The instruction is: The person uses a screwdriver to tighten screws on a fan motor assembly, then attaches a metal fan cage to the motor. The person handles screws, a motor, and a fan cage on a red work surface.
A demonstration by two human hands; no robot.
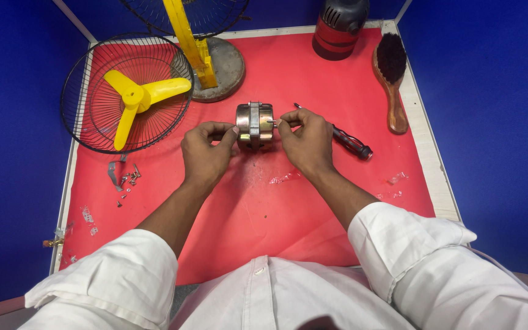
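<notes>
A small round metal fan motor with a brassy casing and a steel band lies on its side on the red mat. My left hand grips its left end with thumb and fingers. My right hand pinches the short shaft sticking out of its right end. Both hands rest low over the mat, and both forearms wear rolled-up white sleeves.
A black wire fan guard holding a yellow three-blade propeller lies at the back left. Behind the motor stand a yellow fan stand on a round base, a red-black tool, a wooden brush, a screwdriver, and loose screws. Blue walls surround the table.
</notes>
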